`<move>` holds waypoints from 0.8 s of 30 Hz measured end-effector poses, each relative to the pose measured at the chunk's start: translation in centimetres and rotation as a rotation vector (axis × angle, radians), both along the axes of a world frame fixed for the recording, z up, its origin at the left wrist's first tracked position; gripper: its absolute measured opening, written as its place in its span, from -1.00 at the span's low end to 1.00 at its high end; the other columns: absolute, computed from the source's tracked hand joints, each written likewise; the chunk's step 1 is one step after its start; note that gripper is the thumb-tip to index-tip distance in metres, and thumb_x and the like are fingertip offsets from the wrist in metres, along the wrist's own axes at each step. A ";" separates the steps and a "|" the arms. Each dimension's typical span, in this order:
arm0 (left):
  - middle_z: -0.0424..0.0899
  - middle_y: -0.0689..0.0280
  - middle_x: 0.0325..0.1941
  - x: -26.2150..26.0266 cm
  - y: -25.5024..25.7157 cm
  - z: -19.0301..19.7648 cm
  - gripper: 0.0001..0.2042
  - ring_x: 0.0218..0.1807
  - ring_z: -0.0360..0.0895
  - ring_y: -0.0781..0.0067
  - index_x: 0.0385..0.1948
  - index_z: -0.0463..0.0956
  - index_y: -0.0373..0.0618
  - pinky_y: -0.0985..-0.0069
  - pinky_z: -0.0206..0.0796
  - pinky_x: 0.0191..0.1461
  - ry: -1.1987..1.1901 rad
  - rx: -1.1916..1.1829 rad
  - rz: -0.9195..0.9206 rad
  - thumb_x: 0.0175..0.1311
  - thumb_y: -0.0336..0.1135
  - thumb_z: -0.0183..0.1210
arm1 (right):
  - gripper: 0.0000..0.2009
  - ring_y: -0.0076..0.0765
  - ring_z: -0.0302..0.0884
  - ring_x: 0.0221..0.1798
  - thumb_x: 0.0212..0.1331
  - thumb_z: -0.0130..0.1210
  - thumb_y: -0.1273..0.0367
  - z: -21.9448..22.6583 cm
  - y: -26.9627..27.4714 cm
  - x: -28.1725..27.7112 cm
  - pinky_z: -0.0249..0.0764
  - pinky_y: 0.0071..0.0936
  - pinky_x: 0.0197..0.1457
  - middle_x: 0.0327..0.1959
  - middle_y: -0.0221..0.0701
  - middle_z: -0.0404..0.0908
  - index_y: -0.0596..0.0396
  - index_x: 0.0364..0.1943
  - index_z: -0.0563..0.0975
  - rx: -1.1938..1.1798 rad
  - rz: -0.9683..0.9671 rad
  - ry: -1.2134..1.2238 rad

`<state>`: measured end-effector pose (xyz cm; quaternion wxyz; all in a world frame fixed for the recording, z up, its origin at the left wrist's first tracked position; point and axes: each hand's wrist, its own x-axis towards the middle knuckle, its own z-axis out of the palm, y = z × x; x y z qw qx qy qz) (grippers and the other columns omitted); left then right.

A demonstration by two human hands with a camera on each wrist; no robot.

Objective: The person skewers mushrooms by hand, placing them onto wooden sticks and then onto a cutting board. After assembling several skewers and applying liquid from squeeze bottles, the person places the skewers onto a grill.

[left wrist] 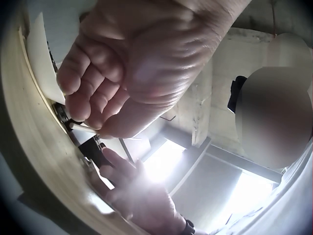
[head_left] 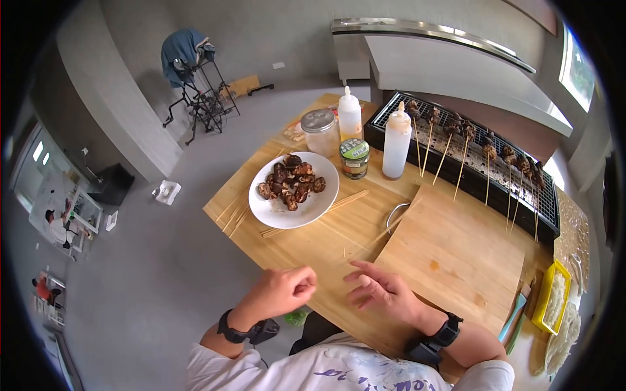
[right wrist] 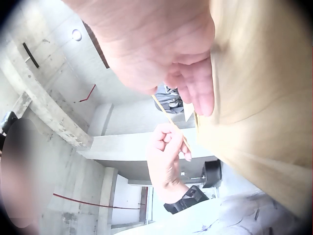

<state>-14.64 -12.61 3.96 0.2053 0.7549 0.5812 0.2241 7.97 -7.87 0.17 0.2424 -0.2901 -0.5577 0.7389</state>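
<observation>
Just off the front table edge, my left hand (head_left: pixel 282 290) has its fingers curled, pinching a thin wooden skewer (right wrist: pixel 168 116). The skewer leaves the left fingertips toward my right hand (head_left: pixel 386 296), and in the right wrist view its far end overlaps the right thumb area. The right fingers are spread and loosely bent, near the cutting board (head_left: pixel 456 254). Beyond the left hand stands a white plate (head_left: pixel 261 212) of dark, sauced mushroom-like pieces (head_left: pixel 293 182). Bare skewers (head_left: pixel 238 215) lie beside and under that plate.
A black grill (head_left: pixel 391 120) bears several loaded skewers at the back right. Squeeze bottles (head_left: pixel 396 146), a lidded jar (head_left: pixel 321 133) and a green-labelled jar (head_left: pixel 354 159) stand behind the plate. At far right sits a yellow tray (head_left: pixel 542 306) of pale shreds.
</observation>
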 end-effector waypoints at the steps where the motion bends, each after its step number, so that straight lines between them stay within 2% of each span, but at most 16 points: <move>1: 0.53 0.25 -0.62 0.8 0.0 0.0 -0.91 -0.57 0.51 0.29 -0.50 0.38 -0.12 0.44 0.32 -0.50 -0.079 0.013 -0.054 -0.01 -0.45 0.13 | -0.62 -0.45 0.50 -0.13 0.30 -0.22 0.23 0.3 0.0 -0.1 0.50 -0.53 -0.14 -0.10 -0.35 0.48 0.13 0.12 0.30 0.070 -0.026 0.038; 2: 0.53 0.25 -0.62 1.5 0.3 -0.1 -0.91 -0.57 0.51 0.29 -0.50 0.38 -0.12 0.44 0.32 -0.50 -0.081 0.015 -0.048 -0.01 -0.45 0.13 | -0.59 -0.43 0.47 -0.07 0.30 -0.23 0.20 0.5 0.0 -0.2 0.50 -0.52 -0.12 -0.03 -0.36 0.45 0.11 0.15 0.27 0.140 -0.053 0.074; 4: 0.53 0.29 -0.59 2.6 1.1 -0.1 -0.89 -0.59 0.50 0.45 -0.51 0.41 -0.14 0.56 0.29 -0.51 -0.066 0.019 -0.139 -0.03 -0.42 0.19 | -0.59 -0.42 0.45 -0.04 0.31 -0.25 0.20 0.6 0.0 0.0 0.48 -0.52 -0.10 -0.04 -0.36 0.46 0.12 0.13 0.28 0.187 -0.067 0.075; 7: 0.53 0.26 -0.60 3.4 1.9 -0.8 -0.88 -0.57 0.51 0.32 -0.46 0.40 -0.10 0.45 0.31 -0.51 -0.109 0.083 -0.193 0.02 -0.37 0.17 | -0.62 -0.42 0.44 -0.03 0.32 -0.26 0.19 0.7 0.5 0.4 0.47 -0.51 -0.09 -0.08 -0.35 0.48 0.16 0.05 0.34 0.234 -0.098 0.117; 9: 0.53 0.25 -0.61 3.0 2.2 -0.4 -0.87 -0.57 0.51 0.31 -0.43 0.41 -0.08 0.44 0.31 -0.52 -0.073 0.077 -0.191 0.04 -0.34 0.16 | -0.63 -0.43 0.44 -0.04 0.32 -0.27 0.19 0.7 0.7 0.6 0.46 -0.51 -0.09 -0.10 -0.33 0.49 0.18 -0.02 0.37 0.236 -0.110 0.153; 10: 0.53 0.24 -0.61 2.5 2.5 -0.1 -0.86 -0.57 0.52 0.30 -0.40 0.41 -0.07 0.43 0.30 -0.52 -0.038 0.070 -0.184 0.06 -0.32 0.16 | -0.66 -0.46 0.47 -0.12 0.32 -0.27 0.20 0.6 0.7 0.7 0.46 -0.54 -0.15 -0.21 -0.34 0.52 0.18 -0.10 0.40 0.186 -0.182 0.198; 11: 0.53 0.24 -0.61 1.6 3.1 0.5 -0.86 -0.57 0.52 0.29 -0.37 0.42 -0.06 0.42 0.30 -0.53 -0.021 0.093 -0.065 0.07 -0.31 0.15 | -0.68 -0.49 0.50 -0.20 0.33 -0.28 0.20 0.6 0.6 0.8 0.45 -0.57 -0.20 -0.31 -0.34 0.55 0.17 -0.19 0.42 0.135 -0.252 0.242; 12: 0.53 0.24 -0.61 0.3 4.1 1.4 -0.85 -0.57 0.51 0.28 -0.34 0.43 -0.04 0.40 0.30 -0.54 -0.003 0.114 0.055 0.09 -0.29 0.14 | -0.68 -0.49 0.50 -0.20 0.33 -0.28 0.20 0.8 0.8 1.0 0.45 -0.57 -0.20 -0.31 -0.34 0.55 0.17 -0.19 0.42 0.134 -0.251 0.241; 14: 0.53 0.24 -0.61 -3.2 7.4 2.1 -0.82 -0.55 0.52 0.26 -0.28 0.43 -0.04 0.41 0.31 -0.51 0.058 0.275 0.298 0.08 -0.31 0.15 | -0.69 -0.57 0.47 -0.48 0.33 -0.28 0.20 1.2 1.1 1.4 0.37 -0.65 -0.37 -0.58 -0.42 0.50 0.13 -0.28 0.42 0.087 -0.129 0.164; 15: 0.56 0.23 -0.53 -5.5 8.8 2.2 -0.77 -0.49 0.53 0.25 -0.21 0.43 -0.04 0.42 0.33 -0.44 0.095 0.311 0.316 0.06 -0.35 0.14 | -0.69 -0.57 0.47 -0.48 0.33 -0.28 0.20 1.1 1.1 1.4 0.37 -0.65 -0.37 -0.58 -0.42 0.50 0.13 -0.28 0.42 0.084 -0.129 0.167; 16: 0.57 0.19 -0.34 -7.6 10.3 2.1 -0.71 -0.31 0.53 0.22 -0.15 0.41 -0.07 0.39 0.34 -0.27 0.196 0.256 0.369 0.03 -0.40 0.14 | -0.68 -0.61 0.39 -0.60 0.33 -0.28 0.19 1.0 1.1 1.4 0.32 -0.66 -0.46 -0.67 -0.47 0.44 0.13 -0.27 0.42 0.075 -0.084 0.091; 17: 0.53 0.18 -0.18 -9.5 11.5 1.6 -0.66 -0.15 0.49 0.17 -0.12 0.41 -0.10 0.36 0.31 -0.11 0.225 0.285 0.351 -0.01 -0.45 0.16 | -0.68 -0.64 0.31 -0.71 0.33 -0.28 0.18 1.0 1.2 1.4 0.26 -0.68 -0.54 -0.76 -0.51 0.38 0.13 -0.26 0.43 0.068 -0.040 0.014; 19: 0.51 0.18 -0.12 -11.4 12.7 1.5 -0.61 -0.07 0.45 0.15 -0.10 0.41 -0.13 0.34 0.28 -0.02 0.307 0.215 0.280 -0.07 -0.50 0.18 | -0.67 -0.65 0.26 -0.75 0.33 -0.28 0.18 0.9 1.0 1.2 0.23 -0.68 -0.59 -0.78 -0.52 0.34 0.14 -0.25 0.44 0.071 -0.014 -0.043; 20: 0.51 0.18 -0.12 -11.9 13.2 1.3 -0.61 -0.07 0.45 0.15 -0.10 0.41 -0.13 0.34 0.28 -0.02 0.309 0.214 0.279 -0.07 -0.50 0.18 | -0.66 -0.67 0.21 -0.78 0.33 -0.28 0.18 0.7 0.9 1.1 0.20 -0.67 -0.64 -0.80 -0.54 0.30 0.14 -0.25 0.44 0.068 0.016 -0.106; 22: 0.51 0.20 -0.10 -12.6 13.8 0.6 -0.59 -0.07 0.45 0.15 -0.11 0.42 -0.13 0.33 0.28 -0.02 0.452 0.141 0.194 -0.12 -0.54 0.19 | -0.66 -0.68 0.19 -0.79 0.33 -0.28 0.18 0.1 0.7 0.9 0.19 -0.67 -0.66 -0.81 -0.55 0.28 0.14 -0.24 0.45 0.053 0.030 -0.090; 24: 0.51 0.20 -0.13 -13.1 14.3 -0.5 -0.60 -0.09 0.44 0.15 -0.15 0.42 -0.13 0.34 0.29 -0.05 0.478 0.171 0.137 -0.15 -0.54 0.19 | -0.65 -0.69 0.18 -0.79 0.33 -0.28 0.18 -0.2 0.5 0.8 0.18 -0.67 -0.68 -0.81 -0.56 0.26 0.14 -0.23 0.46 0.038 0.044 -0.075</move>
